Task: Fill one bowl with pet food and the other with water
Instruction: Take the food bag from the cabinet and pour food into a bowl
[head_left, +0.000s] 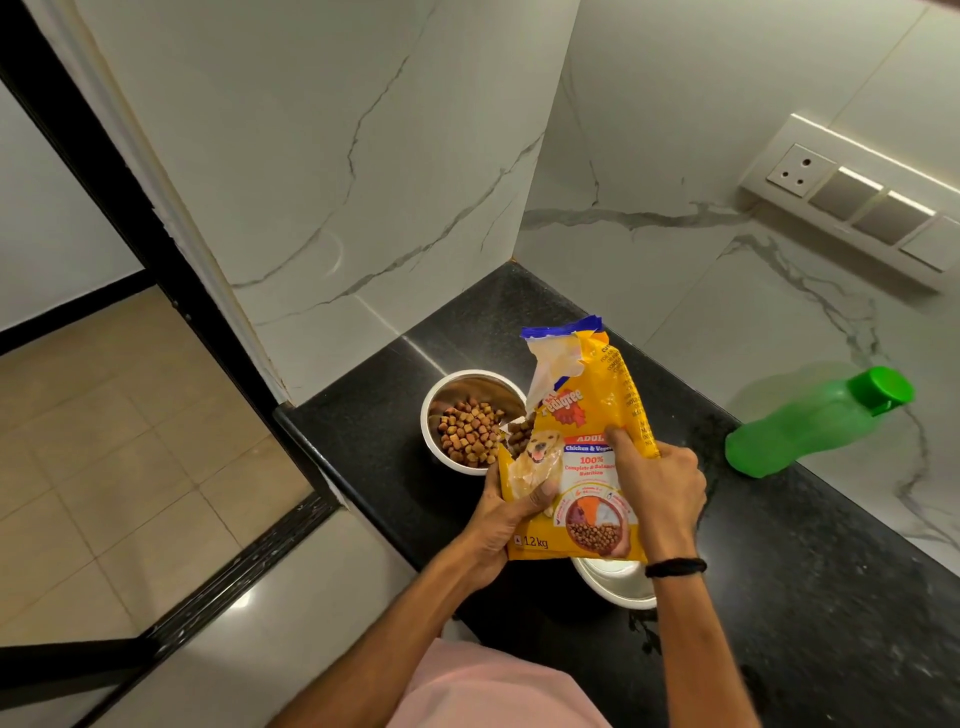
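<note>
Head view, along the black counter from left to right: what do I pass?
Steel bowl holding kibble → yellow pet food bag → green bottle. The second bowl is partly hidden under the bag, so it is left out.

You hold the pet food bag (576, 452) over the black tabletop (805, 597). Left hand (511, 525) grips its btm-left edge; right hand (657, 483) wraps the right side w/ fingers (621, 441) curled. The torn mouth tips toward the steel bowl (470, 385) at 10 o'clock, which holds kibble (467, 431). The 2nd bowl (613, 579) is at 6 o'clock, partly under the bag. The green bottle (815, 423) is at 3 o'clock, well apart.
</note>
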